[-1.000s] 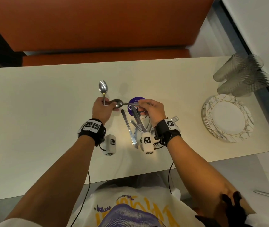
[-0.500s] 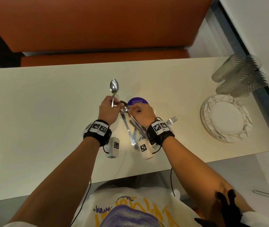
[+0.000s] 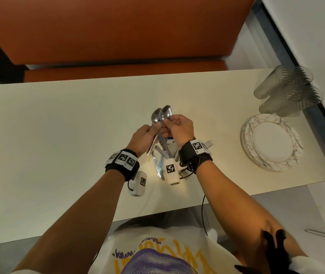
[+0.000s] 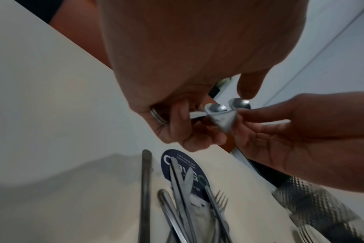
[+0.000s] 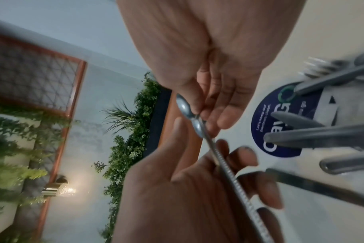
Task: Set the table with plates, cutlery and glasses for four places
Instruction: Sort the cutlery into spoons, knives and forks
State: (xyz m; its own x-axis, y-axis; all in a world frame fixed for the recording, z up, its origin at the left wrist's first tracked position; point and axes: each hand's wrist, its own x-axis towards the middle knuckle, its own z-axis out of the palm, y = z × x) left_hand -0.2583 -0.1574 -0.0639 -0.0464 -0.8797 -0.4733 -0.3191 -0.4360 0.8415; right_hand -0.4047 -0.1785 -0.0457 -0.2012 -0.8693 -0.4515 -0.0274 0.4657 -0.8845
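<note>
Two spoons between both hands, above mid-table.

The spoons are shiny smooth metal. The table is smooth and matt. The glasses look bumpy.

A long cream-topped desk carries a round dark-blue printed sticker. Beyond its far edge stands an orange upholstered bench seat. Leafy green wall plants and a glowing wall lamp show behind
</note>
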